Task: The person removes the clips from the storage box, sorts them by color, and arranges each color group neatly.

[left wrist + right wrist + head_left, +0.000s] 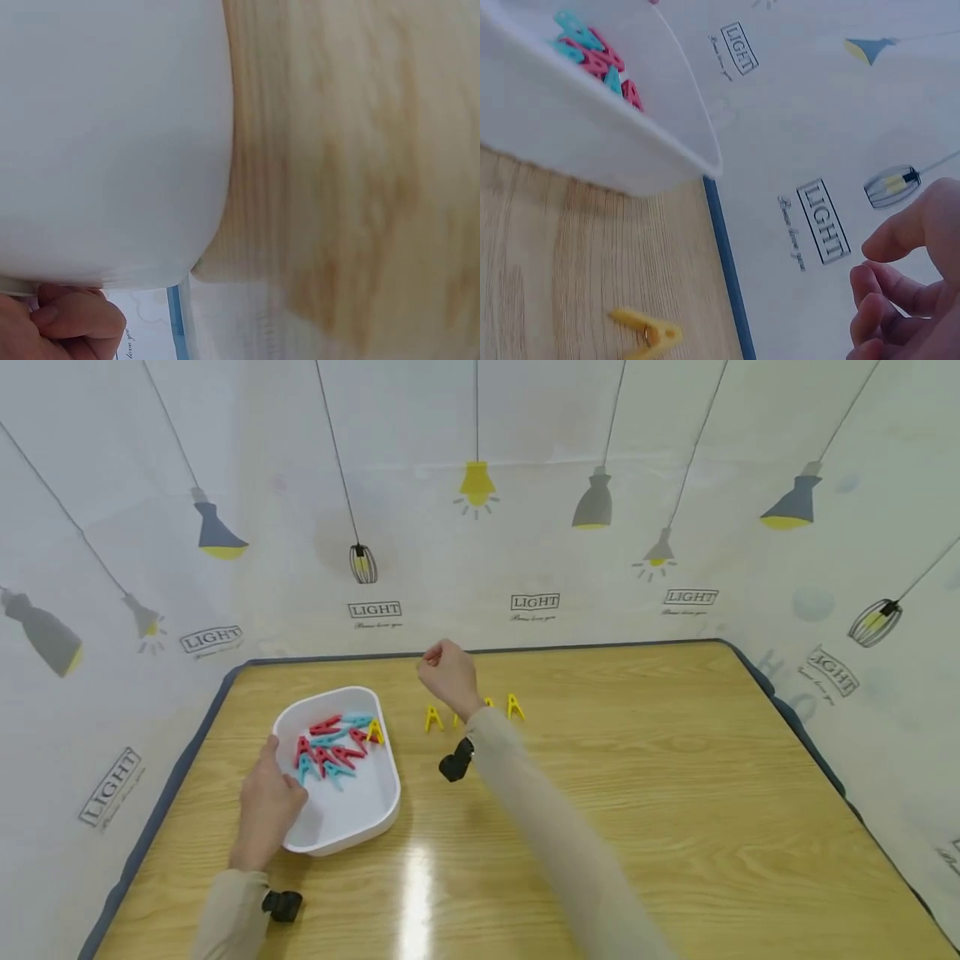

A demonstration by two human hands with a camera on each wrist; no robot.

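My left hand (268, 806) grips the left wall of a white plastic bin (341, 839), thumb over the rim; in the left wrist view its curled fingers (86, 315) show at the rim. Inside the bin lie red clothespins (326, 725), light blue clothespins (340, 770) and a yellow clothespin (375, 732) near the right wall. To the right of the bin, my right hand (450, 677) hovers towards the table's far edge with its fingers loosely curled and nothing between them. Several yellow clothespins (514, 707) are on the table near that wrist, some partly hidden by it.
The wood-grain table (675, 793) has a dark blue border (600, 647) along its back and sides. Behind it hangs a pale sheet (420, 435) printed with lamps. Both wrists wear a small black camera (456, 762).
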